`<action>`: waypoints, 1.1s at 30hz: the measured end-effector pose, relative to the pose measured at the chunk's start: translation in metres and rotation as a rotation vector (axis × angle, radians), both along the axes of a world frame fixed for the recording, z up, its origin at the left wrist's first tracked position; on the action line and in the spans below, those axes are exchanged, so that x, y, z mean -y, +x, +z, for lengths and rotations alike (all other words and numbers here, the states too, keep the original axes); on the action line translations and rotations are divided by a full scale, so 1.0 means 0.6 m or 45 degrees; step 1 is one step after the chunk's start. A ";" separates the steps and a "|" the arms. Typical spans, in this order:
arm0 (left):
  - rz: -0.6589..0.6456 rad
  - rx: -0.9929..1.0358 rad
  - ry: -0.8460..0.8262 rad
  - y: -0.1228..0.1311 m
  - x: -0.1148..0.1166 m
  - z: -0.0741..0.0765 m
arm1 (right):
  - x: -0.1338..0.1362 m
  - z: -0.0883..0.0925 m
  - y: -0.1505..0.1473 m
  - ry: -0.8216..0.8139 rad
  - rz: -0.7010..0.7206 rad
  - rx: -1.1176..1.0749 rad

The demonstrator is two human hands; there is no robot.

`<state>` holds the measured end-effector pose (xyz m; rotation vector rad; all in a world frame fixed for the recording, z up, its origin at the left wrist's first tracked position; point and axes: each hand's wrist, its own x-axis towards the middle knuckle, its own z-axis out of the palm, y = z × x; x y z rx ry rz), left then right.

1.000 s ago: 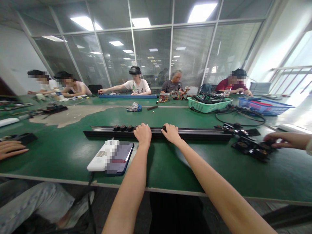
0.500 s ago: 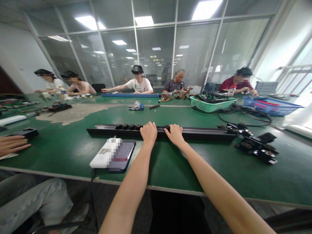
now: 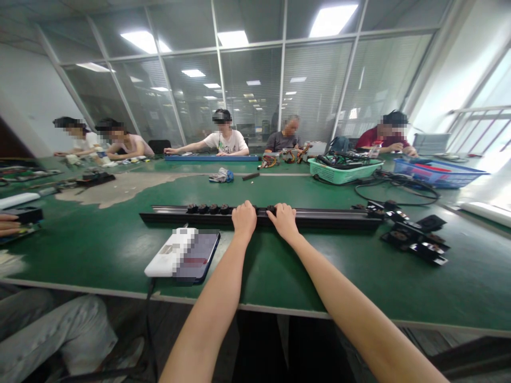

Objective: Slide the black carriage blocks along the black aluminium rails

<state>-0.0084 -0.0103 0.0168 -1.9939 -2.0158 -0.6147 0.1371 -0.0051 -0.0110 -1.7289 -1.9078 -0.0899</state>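
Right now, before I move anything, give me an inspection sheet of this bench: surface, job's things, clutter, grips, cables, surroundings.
Surface: green bench top, with a worn pale patch further left.
Job's things: black rail carrying round black fittings.
Clutter: pixel-blurred white object beside dark slab; black parts to the right; green basket.
Grips: left hand and right hand curled over the rail.
Cables: black cable over the near edge; looped cables far right.
Surroundings: co-worker across the bench; glass partition behind.

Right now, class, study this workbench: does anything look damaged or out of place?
Yes: the green bench top has a large beige patch toward the left, where the green surface looks worn or peeled away.
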 end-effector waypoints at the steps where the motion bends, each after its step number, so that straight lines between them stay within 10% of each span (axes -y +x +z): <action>1: 0.000 -0.006 -0.001 0.000 -0.001 -0.001 | 0.000 -0.001 0.000 0.000 0.004 0.000; 33: -0.019 -0.120 0.004 -0.009 -0.012 -0.009 | -0.005 -0.004 -0.008 -0.010 -0.020 0.050</action>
